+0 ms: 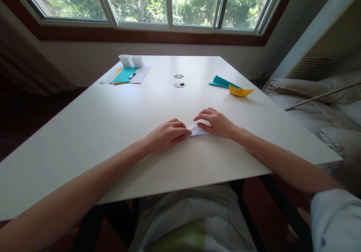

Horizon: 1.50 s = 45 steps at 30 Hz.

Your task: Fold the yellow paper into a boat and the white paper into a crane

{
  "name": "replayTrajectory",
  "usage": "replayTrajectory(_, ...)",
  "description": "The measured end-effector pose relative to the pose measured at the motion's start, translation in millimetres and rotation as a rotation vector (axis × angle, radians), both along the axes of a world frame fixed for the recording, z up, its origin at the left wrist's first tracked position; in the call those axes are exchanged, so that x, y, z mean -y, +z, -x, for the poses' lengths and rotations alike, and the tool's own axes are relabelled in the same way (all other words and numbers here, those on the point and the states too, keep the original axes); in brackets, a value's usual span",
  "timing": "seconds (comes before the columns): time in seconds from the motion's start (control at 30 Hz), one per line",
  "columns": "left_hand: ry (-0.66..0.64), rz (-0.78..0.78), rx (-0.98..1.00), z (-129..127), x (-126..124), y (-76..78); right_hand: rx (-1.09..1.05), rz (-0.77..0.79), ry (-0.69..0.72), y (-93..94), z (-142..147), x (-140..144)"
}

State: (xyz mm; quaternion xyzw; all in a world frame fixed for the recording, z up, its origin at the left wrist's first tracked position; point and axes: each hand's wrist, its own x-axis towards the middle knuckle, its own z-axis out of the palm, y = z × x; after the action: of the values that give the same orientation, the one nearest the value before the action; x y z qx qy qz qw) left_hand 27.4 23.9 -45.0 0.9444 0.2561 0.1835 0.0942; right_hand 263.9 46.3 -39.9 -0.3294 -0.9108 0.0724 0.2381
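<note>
A small folded white paper [196, 131] lies on the table, with a dark crease or line across its top. My left hand [170, 133] rests at its left end, fingers curved together and the thumb pressing on the paper. At the right end, my right hand [217, 122] holds the paper with its thumb on top and its fingers behind, a gap showing between thumb and forefinger. Both hands cover the ends of the paper, so its full shape is hidden.
On the white table [135, 107], a yellow paper boat [240, 91] and a teal paper plane [224, 82] stand back right. Back left are teal sheets [125, 74], a pen [134, 74] and white paper boxes [137, 61]. Round metal fittings [179, 84] sit mid-table.
</note>
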Motion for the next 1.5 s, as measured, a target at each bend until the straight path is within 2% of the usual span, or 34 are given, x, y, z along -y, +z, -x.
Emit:
replayTrajectory(0.1, 0.004, -0.029, -0.010, -0.3, -0.9, -2.6, -0.065, -0.043, 0.063, 8.8, -4.4, 4.6)
replayTrajectory(0.17, 0.008, -0.041, -0.011, -0.9, -0.9, -2.7, -0.029, 0.000, 0.142, 13.3, -6.1, 7.9)
replayTrajectory(0.27, 0.025, -0.043, -0.002, -1.9, -0.8, -1.5, 0.075, 0.036, 0.178, 13.5, -5.8, 9.9)
replayTrajectory(0.43, 0.051, -0.030, -0.007, -2.7, -1.1, 0.2, 0.118, 0.006, 0.179, 6.4, -2.6, 8.3)
replayTrajectory(0.83, 0.081, -0.033, -0.052, -3.2, 1.3, 4.3, 0.148, -0.020, 0.183, 3.0, -0.1, 8.0)
replayTrajectory(1.0, 0.118, -0.020, -0.058, -2.8, 2.0, 4.6, 0.138, 0.030, 0.129, 3.1, 2.1, 10.0)
replayTrajectory(1.2, 0.130, -0.035, -0.051, -3.0, 1.0, 3.3, 0.074, 0.174, 0.035, 1.8, 5.3, 10.1)
replayTrajectory(1.33, 0.139, -0.026, -0.033, -3.9, 0.4, 3.6, 0.006, 0.237, 0.049, -1.1, 4.9, 6.9)
replayTrajectory(1.5, 0.168, 0.011, -0.022, -6.9, -0.4, 4.1, -0.008, 0.241, 0.079, -3.5, 4.6, 4.8)
